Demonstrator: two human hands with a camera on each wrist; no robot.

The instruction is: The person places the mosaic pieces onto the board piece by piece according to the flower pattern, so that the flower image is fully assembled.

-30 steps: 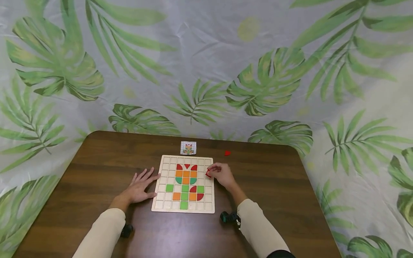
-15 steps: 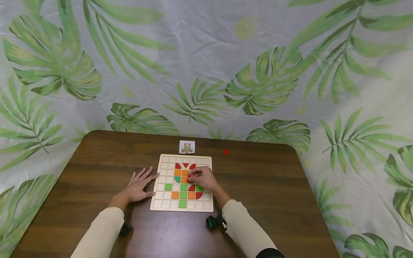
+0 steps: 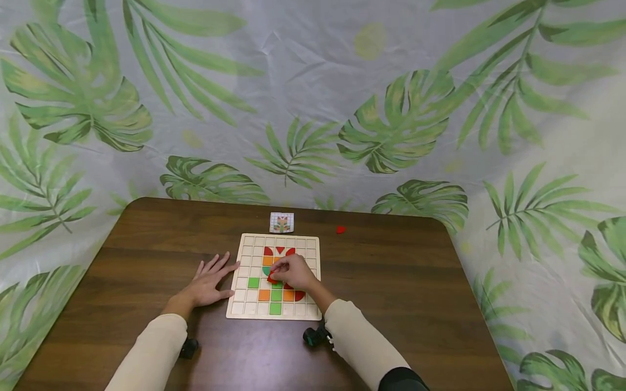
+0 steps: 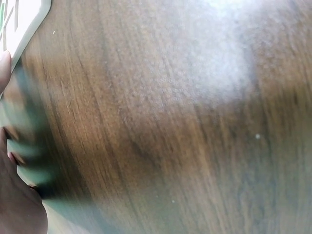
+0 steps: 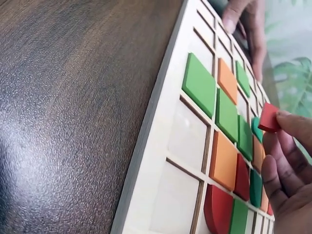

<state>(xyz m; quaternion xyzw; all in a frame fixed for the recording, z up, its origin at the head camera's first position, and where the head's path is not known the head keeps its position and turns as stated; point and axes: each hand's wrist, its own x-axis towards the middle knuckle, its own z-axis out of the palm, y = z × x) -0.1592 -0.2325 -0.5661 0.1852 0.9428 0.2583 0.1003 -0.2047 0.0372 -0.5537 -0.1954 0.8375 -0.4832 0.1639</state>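
A wooden grid board (image 3: 238,308) lies on the table with orange, green and red tiles set in its cells. Between thumb and fingers, my right hand (image 3: 296,272) pinches a small red tile (image 5: 268,117), held above the board left of its middle. That hand hides several tiles on the right side in the head view. My left hand (image 3: 207,285) rests with fingers spread by the board's left edge, fingertip and thumb at the rim. In the right wrist view, green tiles (image 5: 199,84) and an orange tile (image 5: 224,160) sit near the front rim.
Behind the board lies a small card (image 3: 281,222) printed with a coloured grid pattern. To its right is a loose red piece (image 3: 340,230) on the brown table (image 3: 391,282). A leaf-patterned curtain (image 3: 303,81) hangs behind the table.
My right hand has carried the red tile leftward from the board's right edge to left of its middle. My left hand stays in place.
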